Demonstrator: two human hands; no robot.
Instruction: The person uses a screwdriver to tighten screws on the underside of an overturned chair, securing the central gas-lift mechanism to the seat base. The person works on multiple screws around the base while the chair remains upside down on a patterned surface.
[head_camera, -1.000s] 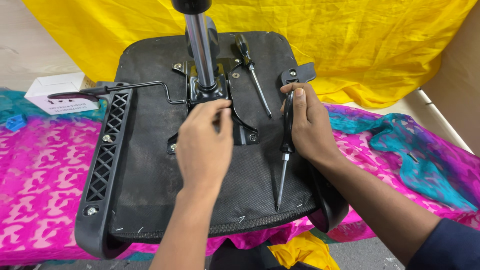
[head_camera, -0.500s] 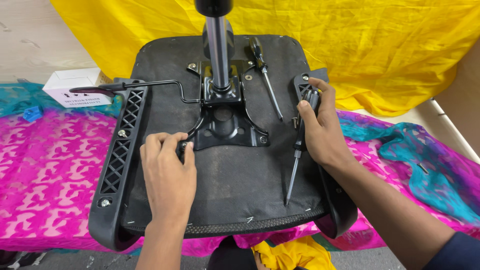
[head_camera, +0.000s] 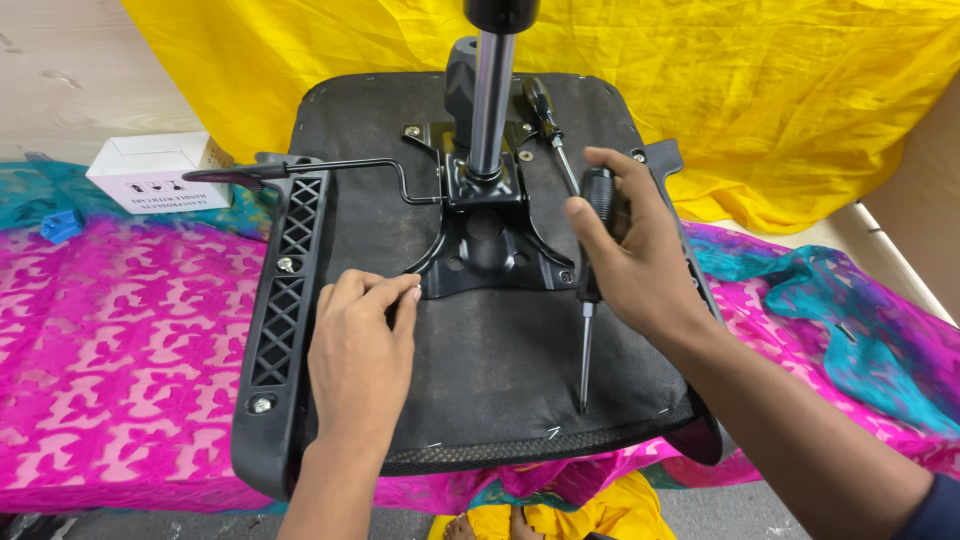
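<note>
Overhead, an upturned office chair seat (head_camera: 480, 370) lay bottom-up on a tabletop draped in pink patterned cloth (head_camera: 120, 340), with a person's two bare hands at work on it. The right hand (head_camera: 635, 255) was closed around the black handle of a screwdriver (head_camera: 590, 290), whose thin shaft pointed down toward the person and ended at a tip resting on the seat's black fabric just below that hand. The left hand (head_camera: 362, 345) lay palm-down on the seat, fingers curled and thumb meeting forefinger as if pinching something small; what it held, if anything, could not be made out. Between the two hands and just beyond them sat the black metal mounting plate (head_camera: 487, 245), with the chrome gas-lift column (head_camera: 487, 110) rising from it toward the camera. A bent metal lever (head_camera: 330, 170) ran out from the plate to beyond the left hand. A black plastic armrest bracket (head_camera: 285, 300) with lattice openings ran along the seat edge just left of the left hand, with screw heads showing in it. A second screwdriver (head_camera: 548, 125) lay on the seat beyond the right hand, beside the column. Farther out past the left hand, a small white cardboard box (head_camera: 150, 170) stood on the cloth. Yellow fabric (head_camera: 760, 90) hung behind the seat, and teal cloth (head_camera: 860, 330) lay crumpled to the right of the right arm.
</note>
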